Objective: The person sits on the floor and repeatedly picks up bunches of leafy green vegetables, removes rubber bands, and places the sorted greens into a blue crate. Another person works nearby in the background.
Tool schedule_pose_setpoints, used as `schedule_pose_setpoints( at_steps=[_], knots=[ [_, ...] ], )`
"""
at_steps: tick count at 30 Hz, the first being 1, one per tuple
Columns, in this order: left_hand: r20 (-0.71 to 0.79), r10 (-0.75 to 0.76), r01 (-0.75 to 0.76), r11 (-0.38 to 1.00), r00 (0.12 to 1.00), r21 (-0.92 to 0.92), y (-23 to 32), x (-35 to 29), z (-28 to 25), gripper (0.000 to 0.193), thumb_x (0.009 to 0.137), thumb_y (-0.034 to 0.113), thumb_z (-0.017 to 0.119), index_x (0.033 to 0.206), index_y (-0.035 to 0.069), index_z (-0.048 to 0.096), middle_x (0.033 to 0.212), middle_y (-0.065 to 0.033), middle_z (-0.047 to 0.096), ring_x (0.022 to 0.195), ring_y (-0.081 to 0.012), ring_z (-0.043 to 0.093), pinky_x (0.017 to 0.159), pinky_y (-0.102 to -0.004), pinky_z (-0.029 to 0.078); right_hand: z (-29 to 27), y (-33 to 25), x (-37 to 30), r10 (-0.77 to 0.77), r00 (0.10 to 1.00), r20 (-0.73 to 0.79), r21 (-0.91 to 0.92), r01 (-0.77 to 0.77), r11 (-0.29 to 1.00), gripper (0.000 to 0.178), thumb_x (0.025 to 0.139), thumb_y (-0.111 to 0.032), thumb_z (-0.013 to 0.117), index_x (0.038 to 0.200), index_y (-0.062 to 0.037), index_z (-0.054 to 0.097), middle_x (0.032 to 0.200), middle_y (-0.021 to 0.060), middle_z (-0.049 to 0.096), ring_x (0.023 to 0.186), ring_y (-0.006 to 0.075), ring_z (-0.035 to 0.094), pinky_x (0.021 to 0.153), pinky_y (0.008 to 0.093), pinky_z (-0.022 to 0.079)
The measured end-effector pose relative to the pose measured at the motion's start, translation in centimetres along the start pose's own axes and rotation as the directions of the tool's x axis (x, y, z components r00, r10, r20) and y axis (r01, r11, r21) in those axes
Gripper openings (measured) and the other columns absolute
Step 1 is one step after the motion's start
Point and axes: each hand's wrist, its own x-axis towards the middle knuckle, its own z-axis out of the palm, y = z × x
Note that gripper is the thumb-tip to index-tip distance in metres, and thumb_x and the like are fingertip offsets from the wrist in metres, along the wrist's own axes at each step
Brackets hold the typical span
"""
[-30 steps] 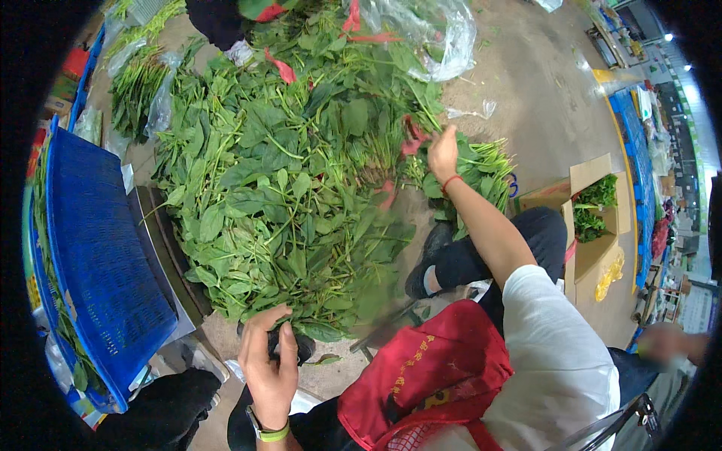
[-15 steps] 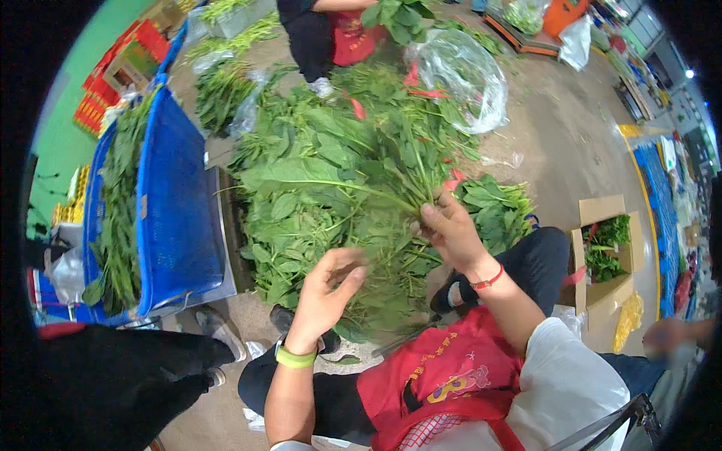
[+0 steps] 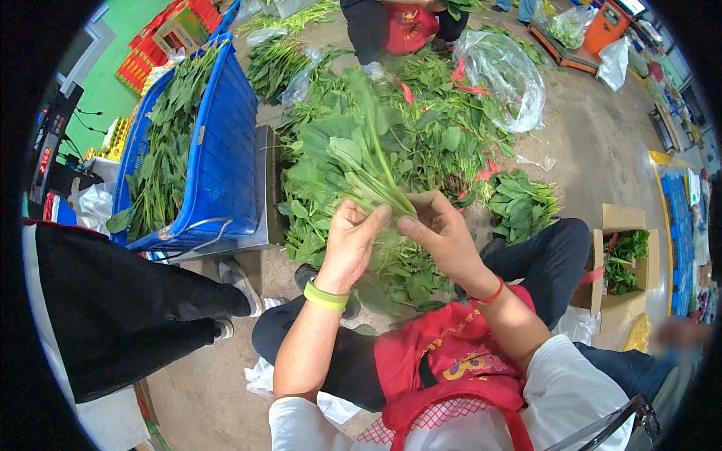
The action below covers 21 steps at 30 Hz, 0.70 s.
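A small bunch of leafy greens [image 3: 361,169] is held in front of me, leaves pointing up and away, slightly blurred. My left hand [image 3: 351,239] closes on its stems from the left, thumb on top. My right hand [image 3: 445,234] pinches the stem ends from the right, its thumb close to the left one. Beneath and beyond both hands spreads a large pile of loose greens [image 3: 301,229] on the floor. To the right lies a gathered bundle of greens [image 3: 519,203]. Red strips [image 3: 489,171] are scattered over the pile.
On the left stands a blue crate [image 3: 218,158] full of greens, with a person in dark trousers [image 3: 135,301] nearby. A clear plastic bag [image 3: 504,75] lies at the far side, near another person's legs [image 3: 365,34]. A cardboard box [image 3: 620,301] with greens sits at right.
My left hand, empty and apart before, has moved to the right and up and now grips the greens together with my right hand. The view has shifted, showing more to the left.
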Motion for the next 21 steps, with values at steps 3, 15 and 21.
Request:
schedule_pose_setpoints(
  at_steps=[3,15,21],
  knots=[
    [0.021,0.028,-0.027,0.998,0.999,-0.057,-0.4,-0.2,-0.4,0.040,0.099,0.006,0.064,0.137,0.002,0.053,0.129,-0.0140,0.066,0.109,-0.0177,0.065,0.092,-0.0312,0.052,0.1,-0.4,-0.5,-0.020,0.999,-0.049,-0.116,0.015,0.993,0.034,0.095,-0.012,0.071,0.125,-0.0008,0.060,0.121,0.0088,0.065,0.109,0.0134,0.061,0.096,0.0305,0.048],
    [0.056,0.081,-0.076,0.993,0.995,-0.092,0.1,-0.5,1.3,0.058,0.097,-0.002,0.062,0.150,0.004,0.041,0.133,-0.0132,0.063,0.122,-0.0220,0.061,0.104,-0.0357,0.049,0.2,-2.2,-1.4,-0.509,0.860,0.039,-0.798,0.333,0.503,0.029,0.085,-0.009,0.077,0.113,-0.0043,0.070,0.109,0.0124,0.064,0.103,0.0271,0.062,0.087,0.0353,0.049],
    [0.004,0.126,-0.126,0.992,0.992,0.027,-0.1,-0.6,1.5,0.048,0.094,-0.008,0.061,0.140,-0.002,0.046,0.126,-0.0158,0.065,0.114,-0.0247,0.066,0.100,-0.0389,0.054,-0.6,-0.9,-0.8,-0.383,0.924,-0.008,-0.613,0.298,0.732,0.017,0.092,-0.005,0.071,0.109,-0.0014,0.069,0.103,0.0092,0.066,0.086,0.0164,0.063,0.074,0.0289,0.051]
  ],
)
